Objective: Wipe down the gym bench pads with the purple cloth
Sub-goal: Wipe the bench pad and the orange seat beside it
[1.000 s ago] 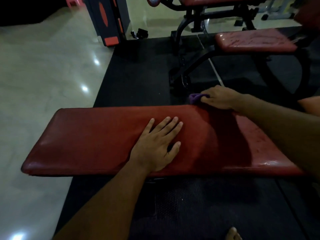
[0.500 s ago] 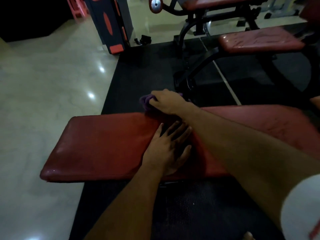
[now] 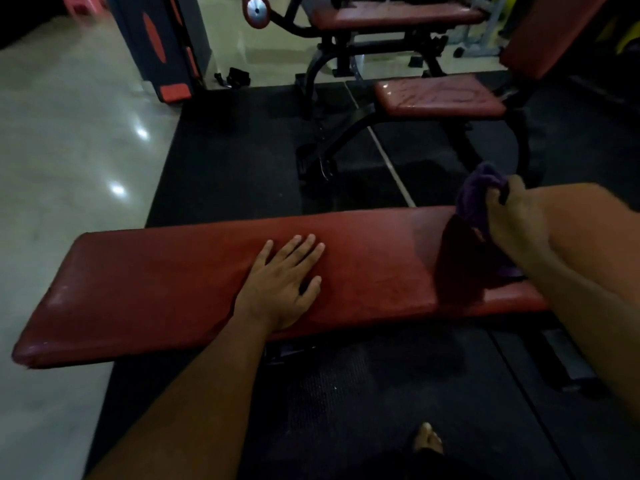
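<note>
Left hand (image 3: 282, 289) flat on the red bench pad (image 3: 166, 289), palm down, fingers straight and a little spread, holding nothing; placed near the middle of the pad, closer to the near long edge, heel of the palm almost at that edge. Right hand (image 3: 512, 223) at the right part of the same pad, by the far long edge, fingers curled around the purple cloth (image 3: 476, 199). Cloth bunched up, one part sticking above the fist, another part hanging down onto the pad surface and showing again below the forearm, near the front edge. Cannot tell exactly how much of the cloth touches the pad, because of the dark shadow there.

Left end of the pad with rounded corners, reaching out beyond the black rubber mat (image 3: 235, 161) over the pale glossy floor (image 3: 69, 133); right end hidden behind the right arm. Long stretch of bare pad free to the left of the left hand, and a shorter bare stretch between the two hands.

Beyond the far edge, open mat, then a black curved frame leg (image 3: 346, 133) carrying a smaller red seat pad (image 3: 440, 97). Further back a second red bench (image 3: 398, 15). On the near side, bare toes (image 3: 427, 441) on the mat.
</note>
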### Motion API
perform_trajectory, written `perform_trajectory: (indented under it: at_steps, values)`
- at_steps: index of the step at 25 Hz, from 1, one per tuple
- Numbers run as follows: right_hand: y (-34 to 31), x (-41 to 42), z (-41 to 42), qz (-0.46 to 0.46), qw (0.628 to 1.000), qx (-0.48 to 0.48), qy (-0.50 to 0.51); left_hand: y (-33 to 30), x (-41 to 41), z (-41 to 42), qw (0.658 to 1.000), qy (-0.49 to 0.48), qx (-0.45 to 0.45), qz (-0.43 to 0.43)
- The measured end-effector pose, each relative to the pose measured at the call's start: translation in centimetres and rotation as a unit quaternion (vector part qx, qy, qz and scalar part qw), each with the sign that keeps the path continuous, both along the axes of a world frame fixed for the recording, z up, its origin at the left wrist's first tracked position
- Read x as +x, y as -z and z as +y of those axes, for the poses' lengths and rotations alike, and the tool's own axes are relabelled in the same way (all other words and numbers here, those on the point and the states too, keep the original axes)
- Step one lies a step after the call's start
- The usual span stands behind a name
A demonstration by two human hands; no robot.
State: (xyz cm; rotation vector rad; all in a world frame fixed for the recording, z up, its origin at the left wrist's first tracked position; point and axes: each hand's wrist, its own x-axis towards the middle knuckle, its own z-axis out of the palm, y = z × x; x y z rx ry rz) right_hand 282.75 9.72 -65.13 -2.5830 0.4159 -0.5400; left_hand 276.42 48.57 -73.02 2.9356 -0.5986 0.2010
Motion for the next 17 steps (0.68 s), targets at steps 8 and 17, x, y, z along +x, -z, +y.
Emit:
perform_trajectory:
  at_steps: [8, 17]
  values:
    - [6.9, 3.8, 17.3, 0.012, 0.941, -0.235, -0.242, -1.4, -0.5, 0.5, 0.997, -0.027, 0.011, 0.065]
    - [6.0, -3.2, 21.5, 0.058, 0.927, -0.267, -0.256, -0.5, -3.9, 16.8, 0.953, -0.300, -0.020, 0.043]
